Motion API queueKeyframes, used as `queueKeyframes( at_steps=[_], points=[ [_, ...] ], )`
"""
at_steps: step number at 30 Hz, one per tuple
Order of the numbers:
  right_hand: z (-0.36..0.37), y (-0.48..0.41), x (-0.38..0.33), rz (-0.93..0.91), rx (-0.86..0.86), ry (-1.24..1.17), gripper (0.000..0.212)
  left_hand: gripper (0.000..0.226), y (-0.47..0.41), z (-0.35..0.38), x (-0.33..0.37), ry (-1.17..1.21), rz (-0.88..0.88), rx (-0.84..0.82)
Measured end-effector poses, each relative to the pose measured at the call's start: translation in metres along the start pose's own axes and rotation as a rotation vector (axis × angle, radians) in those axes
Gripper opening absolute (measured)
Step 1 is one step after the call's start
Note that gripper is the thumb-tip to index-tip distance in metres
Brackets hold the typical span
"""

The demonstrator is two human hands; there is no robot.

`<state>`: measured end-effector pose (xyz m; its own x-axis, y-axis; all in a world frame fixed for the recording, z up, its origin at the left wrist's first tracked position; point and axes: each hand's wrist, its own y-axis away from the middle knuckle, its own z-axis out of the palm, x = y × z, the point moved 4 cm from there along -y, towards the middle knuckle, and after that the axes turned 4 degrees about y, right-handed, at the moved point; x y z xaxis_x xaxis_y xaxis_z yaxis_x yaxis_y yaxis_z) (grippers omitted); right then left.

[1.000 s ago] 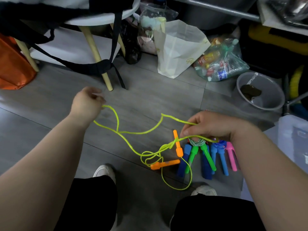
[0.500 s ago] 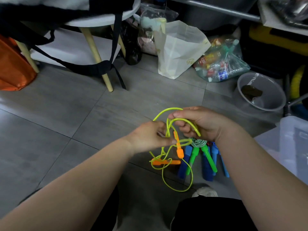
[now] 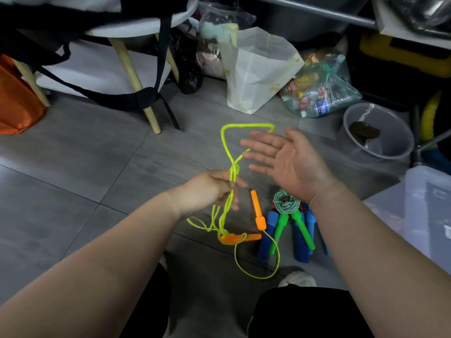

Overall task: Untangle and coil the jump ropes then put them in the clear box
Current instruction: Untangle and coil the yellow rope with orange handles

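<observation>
Yellow rope (image 3: 225,152): pinched in my left hand (image 3: 210,191), left of the box (image 3: 429,206).
Right hand (image 3: 285,159): flat, fingers spread, holding nothing, nearer the box.
Risk: the loop (image 3: 246,124) may slip; trailing handles (image 3: 256,212) could knot it tighter.

Grey tiled floor (image 3: 73,167): orange handles (image 3: 257,212), a coiled green rope (image 3: 285,203) and blue handles (image 3: 267,236) lay together; white bag (image 3: 256,74), bowl (image 3: 390,147) and clear box (image 3: 427,203) stood apart.

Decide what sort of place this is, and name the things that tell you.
Probably a cluttered storage corner at home: a white bag, a clear bag of bottles and a grey basin stand on the tiled floor.
</observation>
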<state>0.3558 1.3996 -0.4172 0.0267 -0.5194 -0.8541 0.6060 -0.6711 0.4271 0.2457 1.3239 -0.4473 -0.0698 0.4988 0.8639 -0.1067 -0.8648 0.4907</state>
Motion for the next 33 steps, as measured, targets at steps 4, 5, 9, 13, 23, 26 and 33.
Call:
queueKeyframes(
  at_steps=[4, 5, 9, 13, 23, 26, 33],
  points=[
    [0.005, 0.001, 0.007, -0.064, 0.028, 0.414, 0.03, 0.032, 0.0, 0.001, 0.002, 0.097, 0.02, -0.027],
    [0.008, 0.001, 0.01, -0.083, 0.015, 0.506, 0.023, 0.03, 0.0, 0.001, 0.003, 0.097, 0.044, -0.026],
    [0.015, -0.001, 0.018, -0.153, 0.145, 0.635, 0.025, 0.024, 0.002, 0.002, 0.005, 0.029, 0.096, -0.024],
    [0.02, -0.003, 0.019, -0.202, 0.225, 0.575, 0.015, 0.027, 0.003, 0.003, 0.006, 0.05, 0.059, -0.027],
    [0.012, -0.001, 0.029, 0.088, 0.324, 0.345, 0.016, 0.021, 0.003, 0.004, 0.005, -0.168, 0.113, -0.009],
    [0.013, -0.002, 0.029, 0.122, 0.334, 0.389, 0.024, 0.028, 0.002, 0.002, 0.008, -0.209, 0.169, 0.074],
    [0.017, -0.002, 0.024, -0.017, 0.393, 0.295, 0.023, 0.018, 0.002, -0.004, 0.01, -0.092, 0.107, 0.119]
  ],
)
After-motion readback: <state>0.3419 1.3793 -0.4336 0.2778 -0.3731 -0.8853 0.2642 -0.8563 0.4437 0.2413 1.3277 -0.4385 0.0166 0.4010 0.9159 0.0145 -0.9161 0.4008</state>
